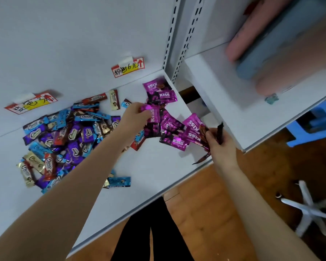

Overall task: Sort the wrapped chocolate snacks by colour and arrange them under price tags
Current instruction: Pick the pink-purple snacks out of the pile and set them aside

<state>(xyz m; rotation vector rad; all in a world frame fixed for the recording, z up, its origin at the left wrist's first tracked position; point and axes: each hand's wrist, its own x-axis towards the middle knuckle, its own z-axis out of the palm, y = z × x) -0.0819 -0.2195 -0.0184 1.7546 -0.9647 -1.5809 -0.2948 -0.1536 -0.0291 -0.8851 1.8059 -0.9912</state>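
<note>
Leftward, on the white shelf [154, 166], mixed snacks [70, 136] heap under one price tag [31, 104]; our left hand [135, 115] pinches a purple packet [151, 113] beneath the second tag [128, 67]; our right hand [221, 146] clamps dark wrappers [220, 130] above wooden floor [224, 213].

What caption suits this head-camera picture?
Left hand and right hand hold magenta Kiss packets below a price tag, beside mixed snacks.

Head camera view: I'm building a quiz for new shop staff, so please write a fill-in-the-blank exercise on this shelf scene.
The left hand pinches a packet printed with the word ____. The mixed pile of bars lies below the ____ of two price tags. The right hand holds several packets at the shelf's ____ end.
Missing: KISS; left; right.
</note>
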